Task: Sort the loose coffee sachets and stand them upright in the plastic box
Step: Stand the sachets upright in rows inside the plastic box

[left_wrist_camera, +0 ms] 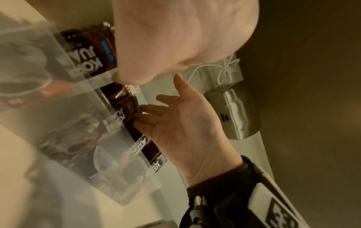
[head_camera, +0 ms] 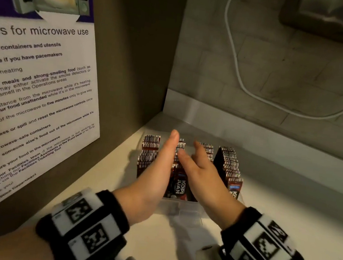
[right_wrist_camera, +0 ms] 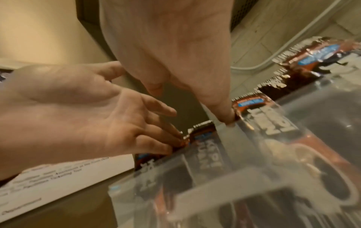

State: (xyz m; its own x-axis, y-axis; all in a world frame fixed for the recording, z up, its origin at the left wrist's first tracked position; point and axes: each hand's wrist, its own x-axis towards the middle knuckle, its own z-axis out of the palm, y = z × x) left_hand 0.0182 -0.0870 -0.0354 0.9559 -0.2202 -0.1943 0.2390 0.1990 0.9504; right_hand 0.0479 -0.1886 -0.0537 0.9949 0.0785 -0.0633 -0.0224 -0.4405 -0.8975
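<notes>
Left of your left hand [head_camera: 157, 171], wall poster [head_camera: 41, 92]: "for microwave use", "metal containers and utensils" | between your hands, sachet [head_camera: 178, 187]: "KOPI JUAN"

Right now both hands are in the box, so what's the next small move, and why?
Probably press the left hand and right hand gently toward each other to square up the middle row of Kopi Juan sachets. Both are flat and straight-fingered on either side of that row in the clear plastic box, gripping nothing.

Clear smooth plastic box [head_camera: 180, 208], glossy foil sachets [head_camera: 177, 185], matt paper notice [head_camera: 34, 95], rough grey tiled wall [head_camera: 282, 63], smooth pale counter [head_camera: 286, 208]
</notes>
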